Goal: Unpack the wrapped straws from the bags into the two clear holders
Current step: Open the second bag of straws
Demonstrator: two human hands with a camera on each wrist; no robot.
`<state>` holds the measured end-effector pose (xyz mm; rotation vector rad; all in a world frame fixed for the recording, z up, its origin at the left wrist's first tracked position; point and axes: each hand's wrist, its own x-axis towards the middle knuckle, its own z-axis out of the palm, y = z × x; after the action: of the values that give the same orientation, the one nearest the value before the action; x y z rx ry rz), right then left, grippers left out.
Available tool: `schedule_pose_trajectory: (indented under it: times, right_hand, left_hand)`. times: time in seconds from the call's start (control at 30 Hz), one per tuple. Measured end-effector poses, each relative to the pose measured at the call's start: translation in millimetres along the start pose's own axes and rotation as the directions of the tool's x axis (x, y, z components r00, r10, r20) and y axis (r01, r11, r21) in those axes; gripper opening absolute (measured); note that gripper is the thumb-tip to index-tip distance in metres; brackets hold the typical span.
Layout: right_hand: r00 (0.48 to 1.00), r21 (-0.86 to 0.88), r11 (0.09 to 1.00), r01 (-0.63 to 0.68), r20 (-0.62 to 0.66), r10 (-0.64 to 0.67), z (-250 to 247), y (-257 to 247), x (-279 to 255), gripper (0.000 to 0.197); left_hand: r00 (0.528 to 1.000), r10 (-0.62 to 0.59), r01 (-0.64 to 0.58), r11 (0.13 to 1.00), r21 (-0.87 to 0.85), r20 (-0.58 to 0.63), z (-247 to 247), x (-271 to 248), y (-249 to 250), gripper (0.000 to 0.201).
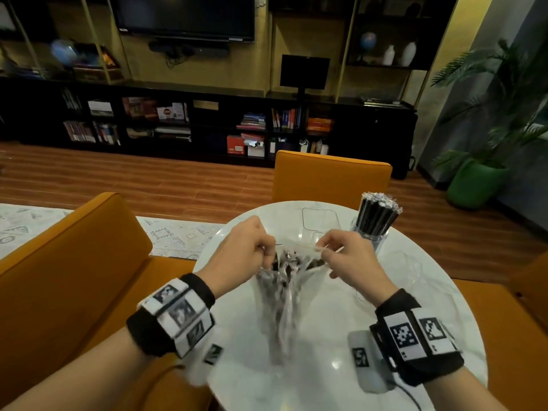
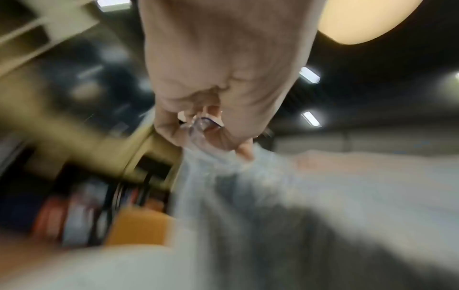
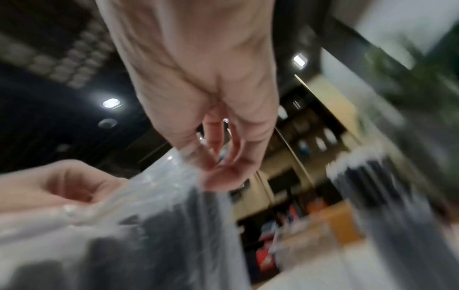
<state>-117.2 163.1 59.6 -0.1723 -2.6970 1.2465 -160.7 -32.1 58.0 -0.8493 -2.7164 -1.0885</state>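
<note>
- Head view: a clear plastic bag (image 1: 281,295) of black wrapped straws (image 1: 280,262) hangs over the round white table (image 1: 326,336), its long axis running from its mouth between the hands down toward the person; it is blurred.
- The left hand (image 1: 237,256) pinches the bag's left top edge with curled fingers, and the right hand (image 1: 350,262) pinches the right top edge; the mouth is stretched between them, both wrists raised above the table.
- Behind the right hand a clear holder (image 1: 370,238) stands upright, packed with black straws pointing up and slightly right; an empty clear holder (image 1: 320,223) stands just left of it. Crumpled clear plastic (image 1: 415,271) lies at the right. Orange chairs (image 1: 332,179) ring the table.
- Left wrist view: heavily blurred; the left hand (image 2: 211,88) has its fingers curled on the clear bag film (image 2: 198,157), which falls away below.
- Right wrist view: the right hand (image 3: 211,117) nips the bag's edge (image 3: 174,176) between fingertips; the left hand (image 3: 62,186) grips the other side. Dark straws (image 3: 161,245) show through the film. The filled holder (image 3: 372,186) is a blur at right.
</note>
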Motion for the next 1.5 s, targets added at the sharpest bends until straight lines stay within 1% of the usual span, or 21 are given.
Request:
schedule_pose_trajectory:
  times: [0.07, 0.13, 0.23, 0.33, 0.4, 0.5, 0.53, 0.57, 0.67, 0.7, 0.8, 0.87, 0.93, 1.0, 1.07, 1.17, 1.23, 1.3, 1.37, 1.43, 1.5]
  right_hand:
    - [0.997, -0.141, 0.987, 0.073, -0.030, -0.078, -8.1, 2.8, 2.2, 0.019]
    - [0.993, -0.167, 0.983, 0.073, -0.077, -0.087, -10.8, 5.1, 2.9, 0.016]
    - [0.999, -0.102, 0.994, 0.034, -0.026, -0.037, -0.2, 4.7, -3.2, 0.009]
    - [0.970, -0.138, 0.990, -0.019, 0.236, 0.052, 25.7, 11.2, -16.3, 0.020]
    - [0.974, -0.207, 0.976, -0.061, 0.201, 0.104, 27.7, 27.3, -18.6, 0.026]
    - [0.977, -0.135, 0.972, -0.195, 0.065, 0.205, 1.5, 50.3, -16.6, 0.017]
    - [0.977, -0.090, 0.976, -0.198, 0.062, 0.204, -4.5, 50.0, -16.5, 0.014]
    - [0.977, -0.056, 0.979, -0.195, 0.079, 0.199, -4.6, 51.0, -18.6, 0.014]
    - [0.943, -0.023, 0.974, -0.225, 0.248, 0.223, 5.4, 43.0, -19.0, 0.014]
    - [0.927, -0.059, 0.970, -0.237, 0.285, 0.243, 6.6, 44.8, -19.7, 0.014]
    - [0.928, -0.023, 0.944, -0.330, 0.173, 0.329, -4.8, 58.2, -17.5, 0.014]
    - [0.937, 0.005, 0.943, -0.333, 0.112, 0.331, -9.3, 60.2, -18.6, 0.021]
    - [0.932, 0.066, 0.935, -0.348, 0.135, 0.338, -6.4, 57.5, -20.1, 0.020]
    - [0.906, 0.131, 0.909, -0.395, 0.220, 0.362, 1.3, 51.8, -24.0, 0.021]
    - [0.901, 0.155, 0.904, -0.398, 0.254, 0.352, 6.1, 48.5, -29.4, 0.021]
    - [0.935, 0.266, 0.896, -0.356, 0.097, 0.342, 11.0, 47.7, -32.9, 0.026]
    - [0.922, 0.294, 0.877, -0.380, 0.043, 0.385, 18.1, 50.4, -33.9, 0.024]
    - [0.890, 0.199, 0.869, -0.452, 0.158, 0.427, 29.9, 53.7, -35.9, 0.026]
    - [0.805, 0.115, 0.831, -0.545, 0.350, 0.479, 41.4, 56.4, -38.2, 0.037]
    - [0.736, 0.206, 0.762, -0.614, 0.498, 0.459, 48.2, 58.0, -39.0, 0.046]
    - [0.738, 0.399, 0.654, -0.643, 0.552, 0.389, 49.7, 57.2, -39.4, 0.044]
  left_hand:
    - [0.997, 0.064, -0.074, 0.890, 0.450, 0.038, -0.8, -6.5, -8.9, 0.024]
    - [1.000, -0.001, -0.017, 0.817, 0.577, 0.031, 1.9, -8.0, -18.3, 0.042]
    - [0.976, -0.156, 0.096, 0.933, 0.347, 0.150, 7.9, -4.2, -23.2, 0.084]
    - [0.933, -0.156, 0.193, 0.978, -0.084, 0.324, 14.0, -6.9, -23.8, 0.087]
    - [0.955, -0.152, 0.165, 0.986, -0.029, 0.253, 7.0, -8.2, -37.5, 0.072]
    - [0.948, -0.281, 0.206, 0.899, 0.386, 0.149, -15.4, -14.7, -60.6, 0.047]
    - [0.934, -0.321, 0.231, 0.877, 0.422, 0.156, -16.8, -14.4, -62.4, 0.044]
    - [0.909, -0.365, 0.274, 0.888, 0.369, 0.203, -10.5, -15.1, -62.6, 0.044]
    - [0.828, -0.410, 0.467, 0.882, -0.065, 0.383, -0.1, -11.7, -50.0, 0.070]
    - [0.832, -0.384, 0.467, 0.874, -0.133, 0.401, -2.1, -11.0, -49.0, 0.073]
    - [0.904, -0.356, 0.356, 0.934, 0.045, 0.239, -21.1, -12.9, -54.6, 0.047]
    - [0.920, -0.365, 0.347, 0.928, 0.136, 0.145, -22.6, -17.0, -58.9, 0.040]
    - [0.889, -0.440, 0.450, 0.891, -0.063, 0.130, -19.0, -15.7, -59.0, 0.037]
    - [0.825, -0.514, 0.565, 0.735, -0.375, 0.237, -17.4, -13.6, -54.6, 0.045]
    - [0.821, -0.476, 0.569, 0.630, -0.529, 0.316, -15.0, -12.6, -51.0, 0.064]
    - [0.861, -0.415, 0.505, 0.619, -0.602, 0.295, -12.0, -10.3, -51.1, 0.073]
    - [0.850, -0.433, 0.523, 0.640, -0.562, 0.298, -9.2, -12.2, -57.9, 0.072]
    - [0.794, -0.469, 0.603, 0.693, -0.396, 0.388, -2.2, -18.3, -65.9, 0.080]
    - [0.724, -0.469, 0.650, 0.710, -0.272, 0.506, 8.1, -29.1, -71.4, 0.098]
    - [0.690, -0.416, 0.673, 0.670, -0.313, 0.592, 17.1, -35.7, -75.9, 0.118]
    - [0.708, -0.367, 0.654, 0.664, -0.363, 0.603, 21.9, -38.2, -78.6, 0.126]
